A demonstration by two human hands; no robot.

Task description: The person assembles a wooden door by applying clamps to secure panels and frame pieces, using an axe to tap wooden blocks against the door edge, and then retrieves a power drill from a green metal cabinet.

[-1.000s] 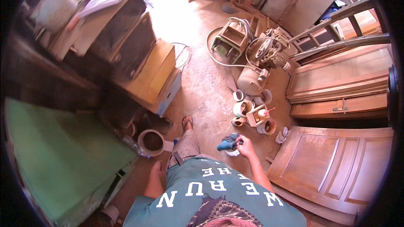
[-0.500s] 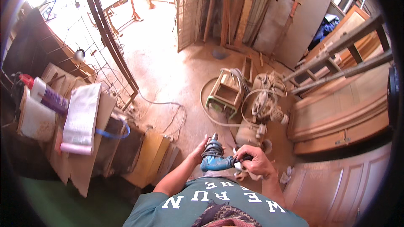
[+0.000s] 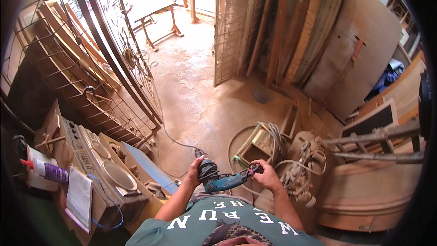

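A blue power drill (image 3: 225,182) lies across in front of my chest, its chuck end toward the left. My left hand (image 3: 194,171) is wrapped round the drill's body near the chuck. Dark cord (image 3: 208,170) is coiled around the body beside my fingers. At the far end of the handle, my right hand (image 3: 268,177) is closed with the fingertips pinched on the dark cord where it leaves the handle. The exact grip of those fingertips is partly hidden.
At the left stand a dusty speaker-like box (image 3: 119,175), a bottle with a red tip (image 3: 55,172) and a paper sheet (image 3: 79,199). A metal grille (image 3: 116,114) rises behind. To the right are a dusty compressor (image 3: 296,173), a wooden frame (image 3: 257,145) with hose, and a ladder (image 3: 378,137).
The view has swung, showing more of the doorway and the table outside. My hands and the drill sit farther left in the picture. A white bit by my right hand no longer shows.
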